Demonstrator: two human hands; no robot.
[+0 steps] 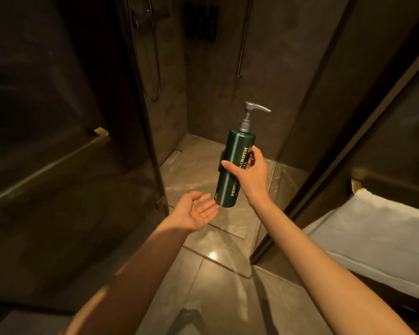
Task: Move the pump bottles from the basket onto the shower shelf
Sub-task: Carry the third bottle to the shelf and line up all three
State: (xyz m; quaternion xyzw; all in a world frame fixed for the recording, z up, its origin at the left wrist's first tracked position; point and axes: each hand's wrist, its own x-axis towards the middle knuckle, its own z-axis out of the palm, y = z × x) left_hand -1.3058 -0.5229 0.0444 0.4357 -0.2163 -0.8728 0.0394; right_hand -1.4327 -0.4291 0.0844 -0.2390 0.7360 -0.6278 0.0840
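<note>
A dark green pump bottle [235, 163] with a silver pump head and pale lettering hangs upright, slightly tilted, in mid-air at the shower doorway. My right hand [252, 172] grips it around the middle, thumb across the front. My left hand [196, 211] is open, palm up, its fingertips just under the bottle's base. High on the shower's back wall a dark shelf [201, 25] holds several dark bottles, dim and hard to make out. No basket is in view.
The shower's glass door [49, 131] with a brass handle stands at the left. A shower hose [153, 76] hangs on the left wall. A white towel [377, 230] lies on a rail at the right. The tiled floor [215, 262] shines below.
</note>
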